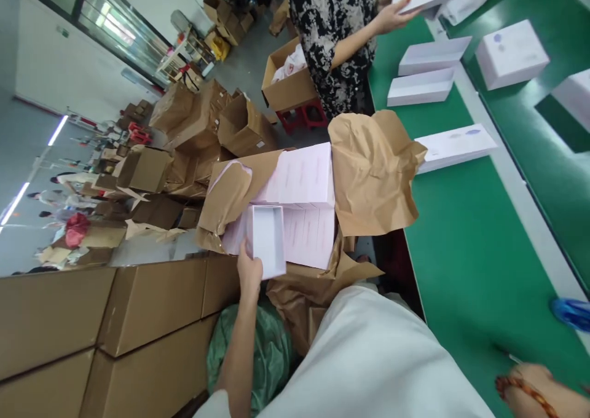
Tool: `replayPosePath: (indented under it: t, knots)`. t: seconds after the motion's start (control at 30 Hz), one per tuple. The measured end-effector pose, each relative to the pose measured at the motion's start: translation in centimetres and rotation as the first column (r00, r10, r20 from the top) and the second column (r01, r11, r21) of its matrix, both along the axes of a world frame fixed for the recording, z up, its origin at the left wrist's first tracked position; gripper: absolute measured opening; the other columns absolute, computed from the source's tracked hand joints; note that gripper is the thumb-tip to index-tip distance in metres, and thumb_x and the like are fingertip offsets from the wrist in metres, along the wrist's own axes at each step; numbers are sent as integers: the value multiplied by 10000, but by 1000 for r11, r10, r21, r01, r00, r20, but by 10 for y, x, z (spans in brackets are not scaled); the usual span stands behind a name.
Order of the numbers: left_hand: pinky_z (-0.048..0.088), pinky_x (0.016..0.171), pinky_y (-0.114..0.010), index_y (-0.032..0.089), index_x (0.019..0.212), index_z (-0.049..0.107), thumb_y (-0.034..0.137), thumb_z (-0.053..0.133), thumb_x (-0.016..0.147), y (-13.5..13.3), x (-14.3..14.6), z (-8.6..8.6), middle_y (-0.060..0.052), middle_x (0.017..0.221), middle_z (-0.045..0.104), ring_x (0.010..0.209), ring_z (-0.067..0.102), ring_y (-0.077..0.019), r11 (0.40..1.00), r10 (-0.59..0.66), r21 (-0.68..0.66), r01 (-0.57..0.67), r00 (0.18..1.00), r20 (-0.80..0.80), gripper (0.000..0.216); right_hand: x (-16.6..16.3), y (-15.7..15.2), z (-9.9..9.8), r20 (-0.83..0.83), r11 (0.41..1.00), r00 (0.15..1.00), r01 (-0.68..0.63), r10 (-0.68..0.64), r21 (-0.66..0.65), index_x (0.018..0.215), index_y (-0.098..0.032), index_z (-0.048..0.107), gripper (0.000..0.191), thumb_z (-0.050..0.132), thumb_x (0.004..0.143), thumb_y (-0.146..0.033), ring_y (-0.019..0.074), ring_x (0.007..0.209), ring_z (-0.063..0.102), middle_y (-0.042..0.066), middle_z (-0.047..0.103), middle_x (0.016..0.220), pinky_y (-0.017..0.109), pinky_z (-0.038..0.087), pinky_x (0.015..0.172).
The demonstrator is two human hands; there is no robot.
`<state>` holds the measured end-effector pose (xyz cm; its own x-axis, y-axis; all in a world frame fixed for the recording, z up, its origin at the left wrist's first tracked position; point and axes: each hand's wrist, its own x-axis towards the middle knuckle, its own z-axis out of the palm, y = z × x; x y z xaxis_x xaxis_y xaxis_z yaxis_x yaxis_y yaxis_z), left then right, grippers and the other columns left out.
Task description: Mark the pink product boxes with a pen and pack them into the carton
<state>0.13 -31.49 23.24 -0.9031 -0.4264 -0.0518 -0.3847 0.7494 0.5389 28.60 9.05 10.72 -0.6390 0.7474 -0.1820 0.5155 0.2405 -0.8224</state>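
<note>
My left hand (249, 272) grips the near left edge of a shallow white box (269, 236), its hollow side facing up. It is over a large carton (216, 206) packed with white boxes (304, 175) standing close together in two rows. Brown packing paper (373, 172) is folded out over the carton's right side. At the lower right, my right hand (534, 378), with a beaded bracelet at the wrist, is blurred above the green table. Its fingers seem closed round a thin, metal-tipped tool (512, 358), whose kind I cannot make out.
Several white box parts (456, 144) lie on the green table (470, 221). Across it, a co-worker's hand (391, 17) holds a white box. Stacked cartons (152, 307) and a green sack (265, 350) stand at my left. A blue roll (571, 313) lies at the right edge.
</note>
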Motion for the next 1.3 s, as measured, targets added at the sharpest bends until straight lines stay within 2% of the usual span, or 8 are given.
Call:
replayPosePath:
  t: [0.13,0.27,0.43,0.5,0.7,0.9,1.07,1.3]
  knots:
    - [625,1085,-454,205,1311,665,64,674,715,77,68,-14,-110,1266,814,1187,790,-305,784,-23,614,-88,985,170,613,-44,-30,19,-122,995,990,66,-74,-72,1109,-312,755,475,531,1021,-722,389,812,781,153,725,842,572,597,658]
    - [623,1044,-445,245,1269,595,298,935,726,144,110,-10,-93,1258,790,1155,778,-290,503,-320,864,27,934,157,642,-89,-74,64,-325,978,933,-191,155,-83,1246,-270,721,395,709,1001,-580,285,1070,806,122,797,1283,447,707,887]
    - [540,1183,-559,224,1364,662,471,1124,471,152,99,-4,-146,1351,774,1352,689,-413,149,-829,987,67,552,88,1035,-99,-89,102,-460,999,887,-49,33,-24,1061,-265,724,89,713,1038,-351,202,853,813,42,829,1016,325,721,741]
    - [517,1203,-598,202,1316,726,565,1119,436,150,88,-6,-161,1327,793,1364,678,-457,135,-890,989,52,444,99,1030,-94,-86,107,-468,1000,883,24,-30,-20,1040,-258,730,100,772,1004,-341,191,794,805,30,828,975,309,720,717]
    - [531,1217,-571,205,1250,781,535,1101,508,175,86,10,-152,1367,799,1353,689,-431,285,-941,900,330,275,197,872,-91,-83,117,-433,908,894,275,-120,315,870,-247,759,165,760,1032,-278,175,695,742,12,781,832,299,648,661]
    - [559,1211,-576,228,1293,743,505,995,670,197,97,18,-158,1248,830,1377,709,-436,200,-969,885,421,221,113,727,-92,-81,120,-445,850,874,378,-197,367,921,-255,727,164,702,1075,-305,199,785,758,17,791,881,325,639,749]
    - [534,1239,-634,301,1260,733,422,1003,597,198,92,-7,-128,1266,818,1334,720,-457,169,-968,871,461,246,57,726,-90,-84,124,-379,923,899,318,-221,216,1066,-258,701,150,619,1087,-381,247,926,744,78,765,1040,397,642,846]
    - [541,1260,-575,286,1441,651,263,979,640,202,82,-11,-141,1525,713,1471,647,-417,-19,-971,955,296,222,-88,867,-72,-85,139,-283,987,958,88,-46,137,1397,-255,654,509,726,963,-511,305,1136,715,119,665,1295,441,652,925]
